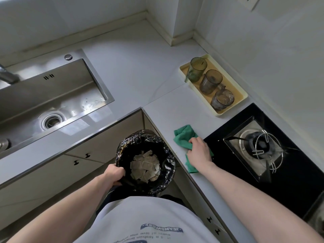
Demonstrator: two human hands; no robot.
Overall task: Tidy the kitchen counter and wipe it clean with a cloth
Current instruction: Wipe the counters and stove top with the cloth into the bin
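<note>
Head view: hands working apart. Right hand [199, 151] is pressing palm-down on the green cloth [184, 137], fingers curled into its folds, on the table [140, 67] just beside the black hob [263, 155]. Left hand [114, 174] is gripping the rim of the lined bin [145, 162], holding it below the table edge. Judged step: wiping crumbs toward the bin; next move calls for a sweep leftward off the edge. Both forearms are reaching forward, extended.
</note>
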